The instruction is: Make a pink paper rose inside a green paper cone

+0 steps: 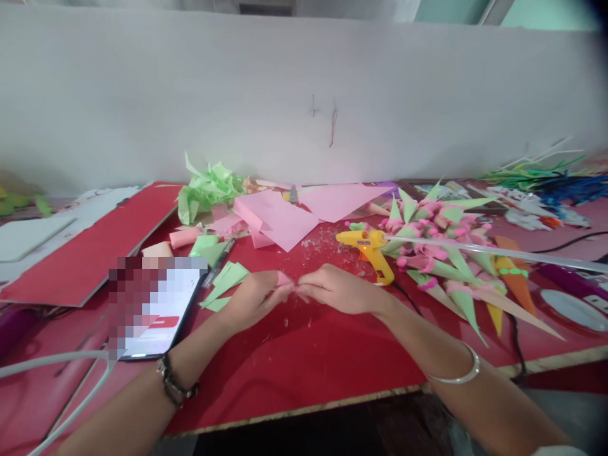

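Observation:
Both hands meet over the middle of the red table (304, 367). A small piece of pink paper (284, 278) shows between the thumb and fingers of my left hand (254, 297), which is closed on it. My right hand (339, 290) pinches at the right end of the same pink piece; its fingertips touch those of the left hand. Cut light-green paper pieces (228, 278) lie just left of my left hand. A yellow hot glue gun (375, 250) lies on its side behind my right hand, with a long clear glue stick (475, 246) sticking out of its back.
Green and pink paper cones (446, 244) are heaped at the right. Pink paper sheets (289, 218) and crumpled green paper (213, 190) lie along the back. A phone (185, 297) leans at the left near a red board (99, 247). A white cable (71, 358) curves at the front left.

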Tool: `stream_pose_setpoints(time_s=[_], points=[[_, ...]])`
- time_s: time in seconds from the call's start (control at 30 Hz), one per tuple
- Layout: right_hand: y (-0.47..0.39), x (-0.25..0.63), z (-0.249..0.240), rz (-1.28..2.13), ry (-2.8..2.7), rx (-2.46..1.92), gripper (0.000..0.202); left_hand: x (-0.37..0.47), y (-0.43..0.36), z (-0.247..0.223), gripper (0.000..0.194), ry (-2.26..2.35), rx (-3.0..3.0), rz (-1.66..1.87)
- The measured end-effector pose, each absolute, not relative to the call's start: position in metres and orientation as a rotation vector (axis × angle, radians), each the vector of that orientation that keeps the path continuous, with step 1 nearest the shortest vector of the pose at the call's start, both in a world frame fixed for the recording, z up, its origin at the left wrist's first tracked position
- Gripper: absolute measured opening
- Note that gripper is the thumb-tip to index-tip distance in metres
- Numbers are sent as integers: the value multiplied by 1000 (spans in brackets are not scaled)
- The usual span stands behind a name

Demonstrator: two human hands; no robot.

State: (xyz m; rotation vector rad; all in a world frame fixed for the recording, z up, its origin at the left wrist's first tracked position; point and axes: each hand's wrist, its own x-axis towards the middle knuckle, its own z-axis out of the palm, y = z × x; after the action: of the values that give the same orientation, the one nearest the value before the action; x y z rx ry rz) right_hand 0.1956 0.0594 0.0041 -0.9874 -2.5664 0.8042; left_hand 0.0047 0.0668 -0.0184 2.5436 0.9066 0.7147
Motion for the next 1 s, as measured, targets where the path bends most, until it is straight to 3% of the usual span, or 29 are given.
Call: stream_pose_setpoints(time_s=[0.1, 0.17, 0.23, 0.4, 0.5, 0.63, 0.87, 0.93, 1.0], points=[[66, 203, 4, 1277, -2539, -906, 38, 5, 68, -15, 31, 738, 2821, 541], [68, 204, 1, 1344, -2554, -914, 40, 5, 68, -14, 34, 778, 2859, 481], [67, 201, -2, 1106, -2570, -985, 38, 6, 68, -16, 39, 943, 2664, 503], [61, 188, -10, -21, -2610, -1122, 25, 8, 68, -23, 51, 1132, 1991, 530], [60, 186, -13, -278, -2711, -1058, 23, 9, 67, -23, 49, 1093, 1783, 540], [60, 189, -8, -86, -2704, -1192, 29, 6, 68, -21, 47, 1083, 2118, 558], [62, 200, 3, 1097, -2623, -976, 34, 4, 70, -13, 38, 745, 3064, 334], [62, 198, -1, 1040, -2609, -1011, 35, 4, 70, -14, 38, 804, 2950, 307], [63, 193, -7, 722, -2629, -1062, 31, 3, 70, -16, 39, 932, 2631, 326]])
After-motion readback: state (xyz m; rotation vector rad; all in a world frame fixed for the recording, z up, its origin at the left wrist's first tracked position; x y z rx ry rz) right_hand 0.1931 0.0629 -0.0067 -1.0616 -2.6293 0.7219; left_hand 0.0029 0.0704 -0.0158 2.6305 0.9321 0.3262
